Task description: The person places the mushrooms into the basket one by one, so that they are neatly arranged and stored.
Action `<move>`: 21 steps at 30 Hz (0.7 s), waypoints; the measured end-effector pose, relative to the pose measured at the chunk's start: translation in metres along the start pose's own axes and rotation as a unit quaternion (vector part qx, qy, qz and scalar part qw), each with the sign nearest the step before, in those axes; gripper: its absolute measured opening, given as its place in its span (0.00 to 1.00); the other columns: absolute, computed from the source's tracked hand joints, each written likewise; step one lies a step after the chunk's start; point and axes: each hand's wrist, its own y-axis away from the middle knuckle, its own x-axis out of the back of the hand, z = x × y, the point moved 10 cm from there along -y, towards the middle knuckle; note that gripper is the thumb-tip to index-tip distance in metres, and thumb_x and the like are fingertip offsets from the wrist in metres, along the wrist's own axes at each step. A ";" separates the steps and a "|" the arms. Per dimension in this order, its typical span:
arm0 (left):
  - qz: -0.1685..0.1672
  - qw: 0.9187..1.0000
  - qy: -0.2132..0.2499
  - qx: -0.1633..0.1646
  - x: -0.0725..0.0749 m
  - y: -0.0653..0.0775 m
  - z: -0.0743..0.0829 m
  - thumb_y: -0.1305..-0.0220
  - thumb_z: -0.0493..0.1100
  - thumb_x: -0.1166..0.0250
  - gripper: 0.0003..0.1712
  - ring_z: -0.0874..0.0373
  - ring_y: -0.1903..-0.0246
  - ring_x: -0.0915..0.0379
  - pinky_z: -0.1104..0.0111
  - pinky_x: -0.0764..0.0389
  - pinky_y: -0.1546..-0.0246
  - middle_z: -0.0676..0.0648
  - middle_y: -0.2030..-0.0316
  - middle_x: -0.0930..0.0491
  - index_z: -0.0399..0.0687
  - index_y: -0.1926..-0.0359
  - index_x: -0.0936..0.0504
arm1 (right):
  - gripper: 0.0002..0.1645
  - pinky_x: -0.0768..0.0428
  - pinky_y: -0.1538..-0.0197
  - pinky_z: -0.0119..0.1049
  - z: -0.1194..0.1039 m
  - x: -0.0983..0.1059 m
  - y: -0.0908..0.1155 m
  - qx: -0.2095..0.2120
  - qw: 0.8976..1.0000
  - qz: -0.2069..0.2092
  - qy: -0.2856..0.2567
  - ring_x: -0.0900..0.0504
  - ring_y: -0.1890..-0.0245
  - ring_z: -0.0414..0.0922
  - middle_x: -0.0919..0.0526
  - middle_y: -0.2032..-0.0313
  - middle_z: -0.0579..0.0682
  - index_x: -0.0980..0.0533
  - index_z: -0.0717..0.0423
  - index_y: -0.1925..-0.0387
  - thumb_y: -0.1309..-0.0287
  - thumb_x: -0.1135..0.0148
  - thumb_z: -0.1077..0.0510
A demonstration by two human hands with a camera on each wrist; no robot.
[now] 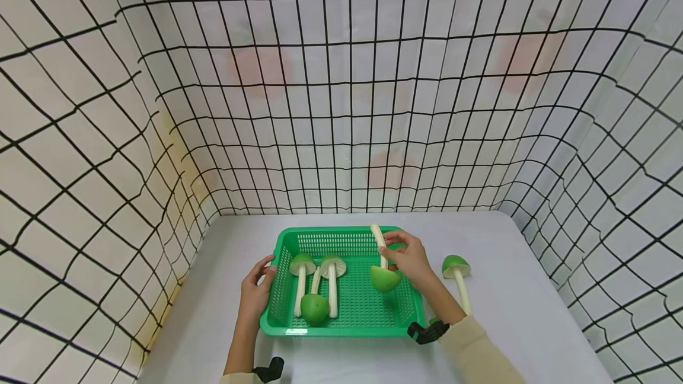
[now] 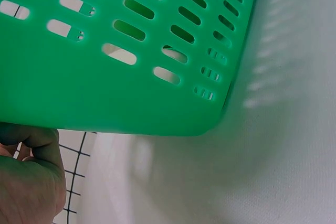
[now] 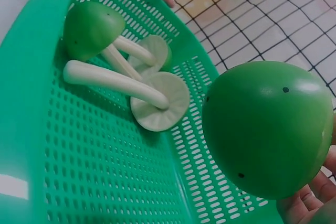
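Observation:
My right hand (image 1: 408, 255) pinches the white stem of a toy mushroom (image 1: 385, 278), its green cap hanging downward over the right side of a green plastic basket (image 1: 352, 332). The cap fills much of the right wrist view, green with small dark dots. My left hand (image 1: 258, 287) holds the basket's left rim, with the thumb and fingers at the edge in the left wrist view. Inside the basket's left half lie three more mushrooms: two with caps toward the back (image 1: 333, 289), and one with its cap (image 1: 315, 309) toward the front.
On the white table (image 1: 512, 313), right of the basket, lies another green-capped mushroom (image 1: 456, 266), partly behind my right forearm. A bit of green shows by the basket's front right corner. Black wire grid panels (image 1: 347, 105) stand at the back and both sides.

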 end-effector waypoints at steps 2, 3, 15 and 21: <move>0.002 1.000 0.000 -0.002 0.000 0.000 0.000 0.23 0.54 0.40 0.22 0.54 0.57 0.24 0.69 0.20 0.63 0.41 0.48 0.22 0.59 0.33 0.22 | 0.20 0.15 0.70 0.40 0.001 -0.004 0.000 0.004 1.000 -0.001 0.005 0.17 0.66 0.44 0.21 0.48 0.56 0.20 0.53 0.44 0.36 0.29 0.61; 0.003 1.000 0.000 -0.002 0.001 0.000 0.000 0.24 0.54 0.40 0.22 0.55 0.58 0.24 0.69 0.20 0.63 0.41 0.48 0.21 0.59 0.33 0.22 | 0.20 0.15 0.70 0.40 0.001 -0.006 0.000 0.006 1.000 -0.001 0.009 0.17 0.66 0.44 0.21 0.48 0.56 0.20 0.52 0.44 0.36 0.29 0.60; 0.001 1.000 0.006 0.000 0.002 -0.001 0.001 0.24 0.53 0.38 0.23 0.60 0.55 0.27 0.71 0.23 0.60 0.42 0.48 0.19 0.57 0.32 0.22 | 0.18 0.15 0.74 0.43 0.019 -0.043 0.002 0.000 1.000 -0.013 0.024 0.17 0.70 0.45 0.19 0.52 0.56 0.19 0.53 0.48 0.39 0.28 0.64; -0.008 1.000 0.012 0.009 0.001 -0.003 -0.002 0.23 0.51 0.40 0.25 0.60 0.55 0.27 0.70 0.23 0.62 0.41 0.47 0.20 0.54 0.30 0.24 | 0.17 0.16 0.74 0.43 0.028 -0.057 0.005 -0.009 0.999 -0.026 0.031 0.18 0.71 0.45 0.20 0.54 0.57 0.20 0.55 0.49 0.39 0.28 0.64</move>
